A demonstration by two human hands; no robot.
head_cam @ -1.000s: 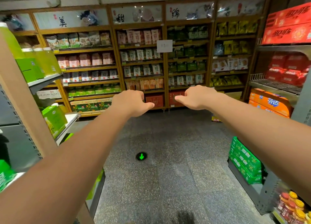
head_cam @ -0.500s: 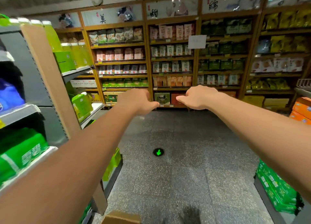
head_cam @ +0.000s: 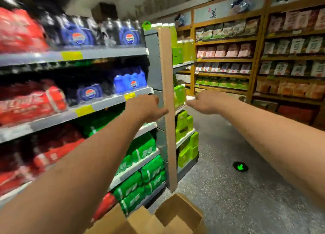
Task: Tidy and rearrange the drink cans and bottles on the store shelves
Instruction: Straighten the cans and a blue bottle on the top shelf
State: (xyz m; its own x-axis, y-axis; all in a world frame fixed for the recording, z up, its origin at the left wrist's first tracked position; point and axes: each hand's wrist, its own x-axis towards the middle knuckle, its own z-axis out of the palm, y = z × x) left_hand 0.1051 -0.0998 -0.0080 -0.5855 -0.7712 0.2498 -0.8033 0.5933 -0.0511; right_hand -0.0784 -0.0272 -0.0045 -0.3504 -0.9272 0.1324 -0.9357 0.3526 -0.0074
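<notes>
Head cam shows left hand (head_cam: 146, 109) and right hand (head_cam: 204, 102) loosely curled, holding nothing, while the shrink-wrapped drink packs (head_cam: 130, 79) on the shelves (head_cam: 98, 53) look heavy and slick, so I'd grab underneath, not the film.

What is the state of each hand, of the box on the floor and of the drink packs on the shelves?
Left hand: empty, fingers curled, stretched out in front of the drink shelves.
Right hand: empty, fingers loosely curled, stretched out over the aisle.
Cardboard box: open, flaps up, on the floor.
Blue cola packs: shrink-wrapped, on a shelf.
Red cola packs: wrapped, blurred.
Green soda packs: stacked on the low shelves.
</notes>
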